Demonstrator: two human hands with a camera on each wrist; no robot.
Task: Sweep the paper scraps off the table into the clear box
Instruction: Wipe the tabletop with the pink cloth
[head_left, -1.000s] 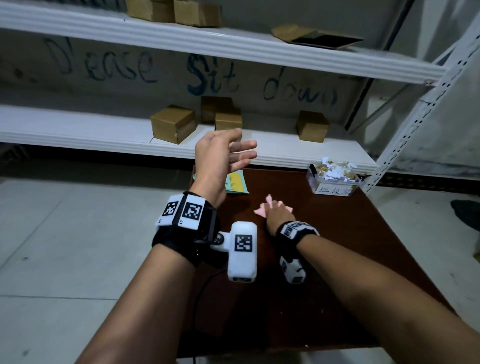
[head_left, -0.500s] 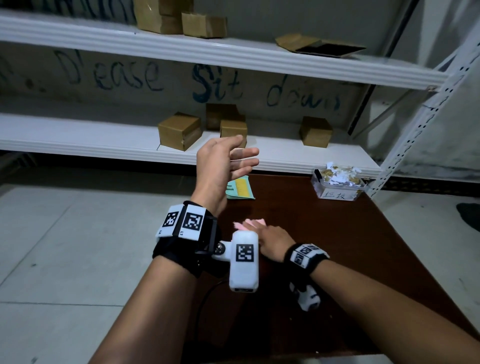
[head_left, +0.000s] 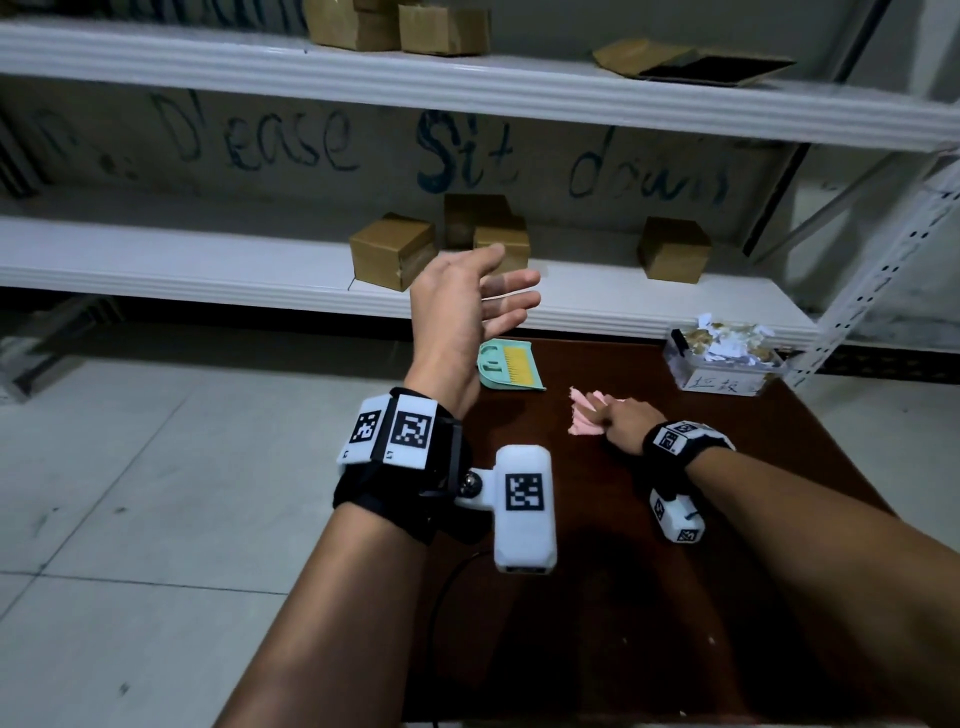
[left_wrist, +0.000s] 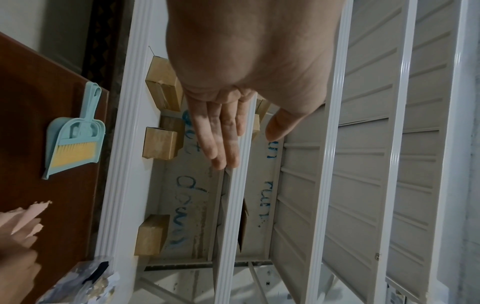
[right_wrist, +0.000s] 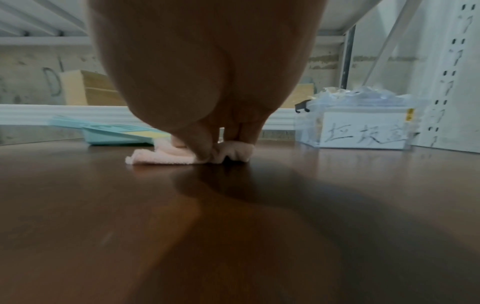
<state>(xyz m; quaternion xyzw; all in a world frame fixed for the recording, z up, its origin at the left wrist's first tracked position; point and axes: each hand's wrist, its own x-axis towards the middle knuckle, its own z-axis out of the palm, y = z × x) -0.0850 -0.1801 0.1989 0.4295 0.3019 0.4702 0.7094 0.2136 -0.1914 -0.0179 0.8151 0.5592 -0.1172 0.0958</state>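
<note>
My right hand (head_left: 623, 420) presses pink cloth (head_left: 579, 425) onto table (head_left: 779, 447); clear box (head_left: 719, 383) ahead-right, nearer this hand; left hand (head_left: 460, 312) raised, fingers straight, empty.

table (head_left: 613, 597) gap between dustpan (head_left: 511, 366) and clear box (head_left: 727, 366).

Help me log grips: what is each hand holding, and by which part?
Left hand holds nothing, raised open. Right hand presses the pink cloth onto the table, fingers on its bunched top, not a closed grip.
</note>
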